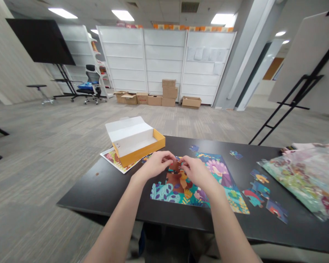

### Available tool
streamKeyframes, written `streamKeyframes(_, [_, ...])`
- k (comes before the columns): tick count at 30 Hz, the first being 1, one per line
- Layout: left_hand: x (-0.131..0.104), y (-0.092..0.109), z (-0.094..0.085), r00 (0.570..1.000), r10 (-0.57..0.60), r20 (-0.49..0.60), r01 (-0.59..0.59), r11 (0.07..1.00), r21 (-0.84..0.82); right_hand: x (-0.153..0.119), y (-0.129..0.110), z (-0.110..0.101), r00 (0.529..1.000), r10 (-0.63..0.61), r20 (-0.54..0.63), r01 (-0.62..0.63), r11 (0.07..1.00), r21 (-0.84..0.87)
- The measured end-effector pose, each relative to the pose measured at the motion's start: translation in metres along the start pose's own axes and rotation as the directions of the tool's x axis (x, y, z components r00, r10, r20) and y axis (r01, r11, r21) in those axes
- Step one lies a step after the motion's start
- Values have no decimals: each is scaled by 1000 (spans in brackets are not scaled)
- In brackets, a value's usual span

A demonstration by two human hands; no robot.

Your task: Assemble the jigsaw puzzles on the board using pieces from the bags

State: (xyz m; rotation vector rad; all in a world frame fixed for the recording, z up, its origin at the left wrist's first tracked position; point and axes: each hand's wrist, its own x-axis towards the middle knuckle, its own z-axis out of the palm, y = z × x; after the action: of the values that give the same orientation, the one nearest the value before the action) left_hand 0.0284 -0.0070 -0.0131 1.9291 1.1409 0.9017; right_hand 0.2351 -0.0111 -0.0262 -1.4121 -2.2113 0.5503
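Observation:
A partly assembled, colourful jigsaw puzzle (164, 191) lies flat on the black table (106, 186). Over its upper left part, my left hand (160, 162) and my right hand (194, 170) are close together. The fingers of both hands are pinched on a brown puzzle piece (176, 166), the left from one side and the right from the other. My right hand and forearm hide part of the puzzle's middle. Several loose pieces (253, 198) lie to the right of the puzzle, and a few more rest beyond its far edge.
An open yellow box (142, 151) with a white inside stands at the back left of the table, on a printed picture sheet (111, 156). Clear plastic bags with colourful contents (304, 175) cover the right side. Cardboard boxes (169, 92) stand by the far shelves.

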Motion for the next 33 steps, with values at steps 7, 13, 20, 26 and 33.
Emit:
streamKeyframes(7, [2,0,-1,995,-22,-101,6,988,-154,1,-2,-2,1000,-4,-25,8,985,170])
streamKeyframes(13, [-5,4,2,999,-44,20,48,964,-262,4,-9,-9,995,81,-60,-38,852,522])
streamKeyframes(20, [-5,11,11,997,-35,62,53,952,-302,5,-8,-2,972,154,-178,-9,781,625])
streamKeyframes(26, [-1,18,10,997,-53,-56,30,937,-347,-1,-7,-9,999,1,45,-30,758,651])
streamKeyframes(33, [-10,11,12,994,-12,106,47,942,-333,1,-13,-15,997,70,23,-67,725,686])
